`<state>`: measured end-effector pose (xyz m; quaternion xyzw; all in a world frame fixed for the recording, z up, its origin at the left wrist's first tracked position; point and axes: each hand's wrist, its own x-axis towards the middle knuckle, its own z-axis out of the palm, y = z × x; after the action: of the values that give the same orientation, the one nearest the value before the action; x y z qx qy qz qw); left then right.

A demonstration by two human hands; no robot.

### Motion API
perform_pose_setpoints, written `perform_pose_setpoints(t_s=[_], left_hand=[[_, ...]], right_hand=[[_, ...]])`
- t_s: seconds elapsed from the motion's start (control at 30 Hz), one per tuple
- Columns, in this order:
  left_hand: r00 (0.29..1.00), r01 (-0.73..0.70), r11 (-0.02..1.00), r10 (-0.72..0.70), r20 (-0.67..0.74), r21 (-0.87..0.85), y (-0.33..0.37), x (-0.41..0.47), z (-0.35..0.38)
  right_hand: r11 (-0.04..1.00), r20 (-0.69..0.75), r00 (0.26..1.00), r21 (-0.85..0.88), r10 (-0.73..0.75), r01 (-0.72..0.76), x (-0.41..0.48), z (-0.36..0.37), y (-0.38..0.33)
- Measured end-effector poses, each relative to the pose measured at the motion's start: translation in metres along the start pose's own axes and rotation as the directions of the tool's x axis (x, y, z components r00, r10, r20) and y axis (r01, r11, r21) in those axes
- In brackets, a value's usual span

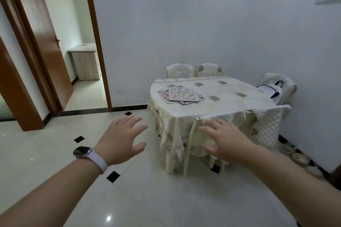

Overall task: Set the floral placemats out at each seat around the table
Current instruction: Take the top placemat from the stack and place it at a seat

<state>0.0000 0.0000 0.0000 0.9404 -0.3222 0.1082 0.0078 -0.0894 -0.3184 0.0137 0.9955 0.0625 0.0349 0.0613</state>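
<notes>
A brown wooden door (46, 42) is seen standing open at the far left, with one pale cabinet (85, 64) in the room beyond. The floor (55, 145) is laid with glossy pale tiles set with small black diamonds.

Two bare hands are held out above the floor, short of the table. The left hand (121, 142) is spread wide, palm down, with nothing held or touched; one dark-faced watch (82, 152) on a pale strap is worn at its wrist.

One loose stack of floral placemats (181, 95) is laid on the left part of the table (221, 105), rounded rectangles overlapping at angles; their exact number cannot be told. The oval table is draped in a cream, flower-patterned tablecloth (171, 131) with a ragged hem.

The right hand (227, 140) is likewise spread flat and empty.

Four quilted cream chairs (180, 71) are counted: two behind the table, two at its right. One white bag (271, 90) is rested on the farther right chair.
</notes>
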Motion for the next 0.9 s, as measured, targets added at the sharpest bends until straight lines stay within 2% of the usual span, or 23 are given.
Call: perform_pose_setpoints(t_s=[0.1,0.3,0.4,0.57,0.77,0.9], left_hand=[[1.0,-0.015,0.999,0.015,0.001,0.044,-0.013,0.037,0.019],[0.999,0.048,0.991,-0.049,0.008,0.127,-0.051,0.135,0.045],[0.994,0.11,0.99,-0.111,0.003,0.082,-0.054,0.187,0.052],[0.99,0.138,0.989,-0.138,-0.001,0.052,-0.056,0.257,0.071],[0.989,0.149,0.988,-0.149,-0.004,0.039,-0.079,0.328,0.093],[0.991,0.131,0.991,-0.131,0.007,0.03,-0.107,0.366,0.118]], right_hand=[[1.0,-0.03,0.999,0.015,-0.015,0.015,0.046,0.019,0.023],[0.988,-0.014,1.0,0.151,0.014,-0.012,0.157,0.065,0.082],[0.975,0.008,0.998,0.217,0.057,-0.058,0.205,0.072,0.126],[0.99,-0.006,1.0,0.144,-0.003,0.004,0.276,0.07,0.177],[0.988,-0.055,0.995,0.13,-0.079,0.085,0.349,0.08,0.185],[0.988,-0.019,0.995,0.121,-0.098,0.099,0.398,0.098,0.2]])
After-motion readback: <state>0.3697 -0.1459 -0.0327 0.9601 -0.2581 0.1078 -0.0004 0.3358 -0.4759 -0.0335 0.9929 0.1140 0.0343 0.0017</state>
